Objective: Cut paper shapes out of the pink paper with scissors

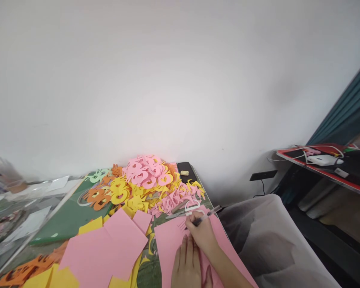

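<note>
A pink sheet of paper [167,240] lies at the table's right side, with thin dark lines drawn near its top. My right hand [200,230] grips a pen [209,214] with a clear barrel, its tip down at the drawn lines. Flat on the same sheet, my left hand [186,262] rests with fingers stretched forward, just below the right hand. Just beyond the pen are scissors with white handles [192,205], partly hidden by the right hand. More pink paper [105,248] lies to the left over yellow sheets [64,278].
Pink cut-outs [147,170] are heaped by the wall, with yellow cut-outs [120,190], orange cut-outs [99,198] and pink scraps [174,200] around them. A black phone [187,171] bears a small yellowish object. At right stand a covered grey-white object [267,236] and a red-edged table [321,167].
</note>
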Tool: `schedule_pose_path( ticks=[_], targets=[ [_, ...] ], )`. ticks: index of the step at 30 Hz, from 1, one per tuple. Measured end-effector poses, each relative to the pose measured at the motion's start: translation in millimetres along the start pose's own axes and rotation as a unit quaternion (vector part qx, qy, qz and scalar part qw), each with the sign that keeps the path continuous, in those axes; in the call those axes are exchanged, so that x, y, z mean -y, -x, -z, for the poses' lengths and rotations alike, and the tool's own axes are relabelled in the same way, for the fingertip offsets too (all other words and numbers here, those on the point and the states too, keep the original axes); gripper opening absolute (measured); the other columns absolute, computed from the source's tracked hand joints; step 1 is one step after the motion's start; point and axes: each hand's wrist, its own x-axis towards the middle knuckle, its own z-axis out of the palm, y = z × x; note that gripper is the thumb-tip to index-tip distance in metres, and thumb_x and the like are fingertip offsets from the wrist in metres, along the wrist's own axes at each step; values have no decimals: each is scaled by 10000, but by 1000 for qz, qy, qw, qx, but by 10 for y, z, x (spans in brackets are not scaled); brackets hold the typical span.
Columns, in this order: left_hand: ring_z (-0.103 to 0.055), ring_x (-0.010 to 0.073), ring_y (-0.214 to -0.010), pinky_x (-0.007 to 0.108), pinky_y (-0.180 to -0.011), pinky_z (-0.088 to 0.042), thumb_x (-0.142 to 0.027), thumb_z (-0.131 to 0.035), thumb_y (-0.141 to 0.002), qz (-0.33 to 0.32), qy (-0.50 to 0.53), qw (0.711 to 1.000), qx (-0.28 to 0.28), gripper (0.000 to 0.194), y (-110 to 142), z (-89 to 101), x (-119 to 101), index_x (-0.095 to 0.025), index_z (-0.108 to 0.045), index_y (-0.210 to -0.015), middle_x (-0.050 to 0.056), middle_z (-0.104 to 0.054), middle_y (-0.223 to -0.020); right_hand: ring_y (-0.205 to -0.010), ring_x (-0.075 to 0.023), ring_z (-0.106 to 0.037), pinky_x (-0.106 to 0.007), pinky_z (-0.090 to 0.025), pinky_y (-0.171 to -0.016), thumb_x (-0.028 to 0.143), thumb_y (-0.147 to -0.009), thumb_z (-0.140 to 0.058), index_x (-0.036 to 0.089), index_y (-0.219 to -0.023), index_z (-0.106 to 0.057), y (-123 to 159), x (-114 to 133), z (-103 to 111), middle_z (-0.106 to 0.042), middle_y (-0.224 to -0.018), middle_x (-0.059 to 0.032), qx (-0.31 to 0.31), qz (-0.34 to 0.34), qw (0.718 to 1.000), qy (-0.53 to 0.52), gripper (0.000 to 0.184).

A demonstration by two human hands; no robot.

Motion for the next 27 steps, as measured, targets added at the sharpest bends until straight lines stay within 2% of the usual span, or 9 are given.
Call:
schedule_pose_path(
  ticks=[16, 27],
  targets=[
    [-509, 229, -1027, 316, -761, -431, -235, -448, -650, -7, -9, 1000, 4, 444, 3, 2, 9, -128, -537, -1072, 72, -604, -1088, -466, -84, -224, -216, -215, -425, 201, -613, -477, 219, -471, -225, -15, -101, 10, -218, -474, 78, -67, -10, 998, 0, 290],
    [-502, 225, -1039, 310, -783, -421, -261, -427, -679, -7, -4, 1000, 2, 415, -6, 17, 9, -118, -559, -1045, 75, -582, -1123, -445, -85, -254, -221, -238, -427, 244, -647, -484, 220, -468, -220, -24, -3, 57, -228, -453, 77, -110, -17, 994, -11, 320]
  ],
)
